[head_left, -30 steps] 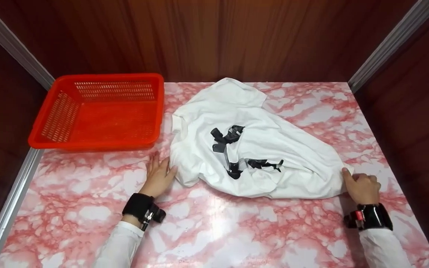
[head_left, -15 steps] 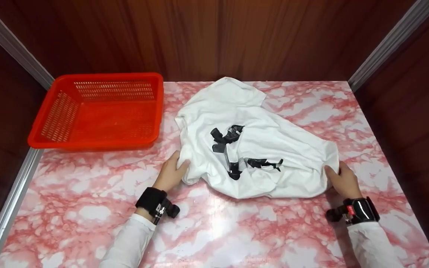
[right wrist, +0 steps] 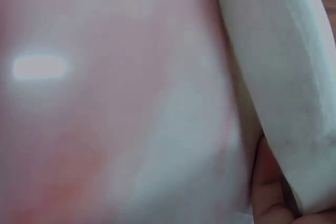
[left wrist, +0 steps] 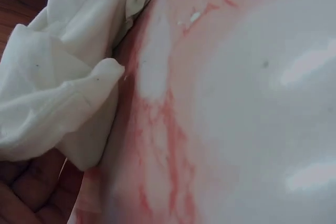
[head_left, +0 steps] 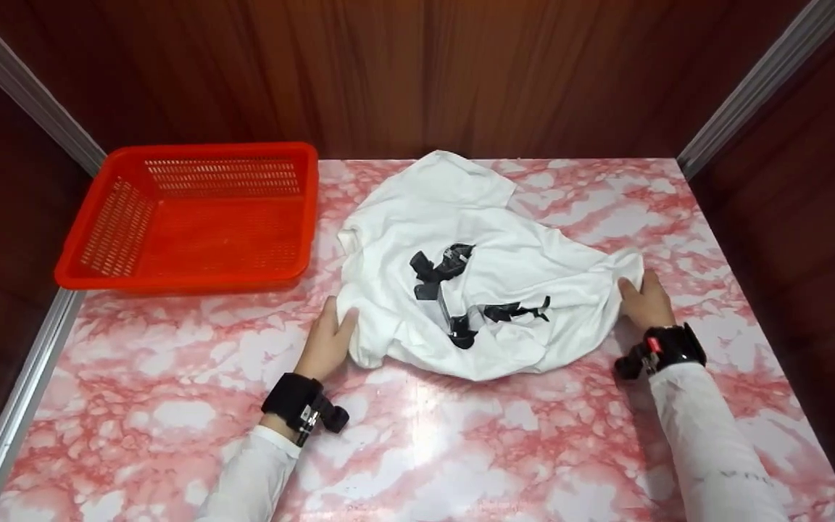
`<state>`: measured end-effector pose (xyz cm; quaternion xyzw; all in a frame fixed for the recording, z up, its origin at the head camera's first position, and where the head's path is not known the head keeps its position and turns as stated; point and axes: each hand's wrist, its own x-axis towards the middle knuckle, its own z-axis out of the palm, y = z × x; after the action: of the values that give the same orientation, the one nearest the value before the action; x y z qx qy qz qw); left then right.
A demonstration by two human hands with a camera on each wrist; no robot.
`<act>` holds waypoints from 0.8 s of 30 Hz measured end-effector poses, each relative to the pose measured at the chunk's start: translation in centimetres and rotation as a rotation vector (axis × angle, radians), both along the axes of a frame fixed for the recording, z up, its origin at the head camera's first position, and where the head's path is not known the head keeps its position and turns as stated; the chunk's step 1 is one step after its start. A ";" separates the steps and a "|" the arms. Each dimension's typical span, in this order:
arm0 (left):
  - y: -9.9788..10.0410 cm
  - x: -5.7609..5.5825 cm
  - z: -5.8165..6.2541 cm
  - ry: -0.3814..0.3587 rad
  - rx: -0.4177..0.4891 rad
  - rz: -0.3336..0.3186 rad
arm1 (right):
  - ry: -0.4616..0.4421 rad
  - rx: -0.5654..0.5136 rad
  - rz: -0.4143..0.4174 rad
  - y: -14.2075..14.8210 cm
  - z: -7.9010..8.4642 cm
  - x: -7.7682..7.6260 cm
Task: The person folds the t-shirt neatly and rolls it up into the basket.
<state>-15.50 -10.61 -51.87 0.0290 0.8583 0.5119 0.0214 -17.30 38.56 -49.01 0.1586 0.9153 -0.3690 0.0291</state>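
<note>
A white T-shirt (head_left: 388, 232) with a black print lies rumpled on the table, its collar toward the left and its hem toward the right. My left hand (head_left: 325, 342) grips the near sleeve side, thumb on top. In the left wrist view the fingers (left wrist: 39, 184) are partly covered by the folded cloth (left wrist: 58, 98). My right hand (head_left: 648, 303) pinches the hem at the shirt's right end, which is lifted a little. The right wrist view has the fingers (right wrist: 269, 187) curled under the hanging white fabric (right wrist: 283, 77).
A red plastic basket (head_left: 185, 281) with slotted walls stands at the back left, with nothing in it. The table (head_left: 417, 449) has a pink and white marbled top. Dark wooden panels (head_left: 417, 80) enclose it at the back and sides.
My left hand has come from beside the shirt to grip its near left part. The right hand has moved left and away from me, carrying the hem inward, so the cloth bunches up.
</note>
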 end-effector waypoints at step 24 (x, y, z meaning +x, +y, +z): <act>-0.2 3.6 1.0 -0.073 -0.112 -0.151 | 0.003 0.142 0.216 -5.9 0.4 -6.8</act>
<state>-11.88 -10.76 -50.88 0.0738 0.8794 0.4610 0.0930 -24.11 32.65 -48.63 0.0603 0.9509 -0.2983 0.0558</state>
